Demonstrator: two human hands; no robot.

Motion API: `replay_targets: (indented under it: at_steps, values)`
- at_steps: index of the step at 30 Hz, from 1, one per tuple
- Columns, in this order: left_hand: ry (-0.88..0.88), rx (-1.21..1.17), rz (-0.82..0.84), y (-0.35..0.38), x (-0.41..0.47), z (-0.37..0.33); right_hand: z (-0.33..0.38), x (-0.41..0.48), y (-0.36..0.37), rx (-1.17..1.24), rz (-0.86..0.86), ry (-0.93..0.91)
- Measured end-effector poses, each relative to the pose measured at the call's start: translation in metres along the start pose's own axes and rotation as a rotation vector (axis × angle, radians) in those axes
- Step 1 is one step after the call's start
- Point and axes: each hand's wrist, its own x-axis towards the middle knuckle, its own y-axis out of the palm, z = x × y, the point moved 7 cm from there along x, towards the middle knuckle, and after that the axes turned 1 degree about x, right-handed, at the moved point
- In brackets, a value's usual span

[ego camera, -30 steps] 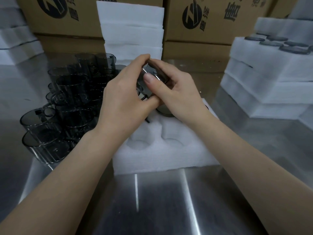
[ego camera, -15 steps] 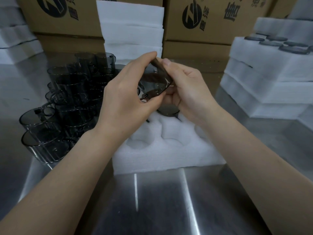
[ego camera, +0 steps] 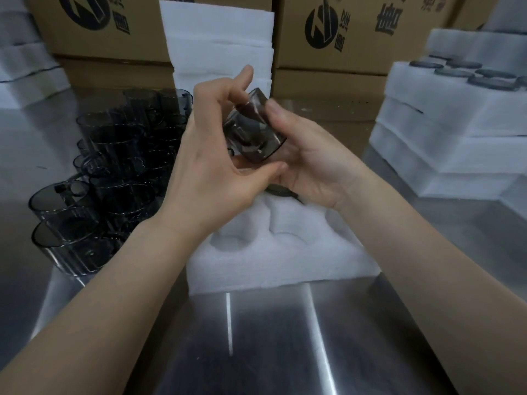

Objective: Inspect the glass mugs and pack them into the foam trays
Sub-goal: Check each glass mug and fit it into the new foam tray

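A: Where was the glass mug (ego camera: 253, 132)?
B: Tilted, held above the foam tray (ego camera: 285, 258) — the left grip (ego camera: 211, 178) pinched it, the right grip (ego camera: 310, 163) curled round its other side.
A: The rest?
B: Spare mugs (ego camera: 114, 172) stood stacked at the left of the desk (ego camera: 285, 337).

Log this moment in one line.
step: inspecting | glass mug: tilted, above foam tray | left hand: pinches it | right hand: cradles it | unpacked mugs: left of tray
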Motion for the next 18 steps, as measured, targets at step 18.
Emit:
replay_targets:
  at_steps: [18]
  values:
    - [0.142,0.147,0.100,0.008,-0.002,-0.017,0.004,0.001,-0.005,0.088,-0.150,0.024]
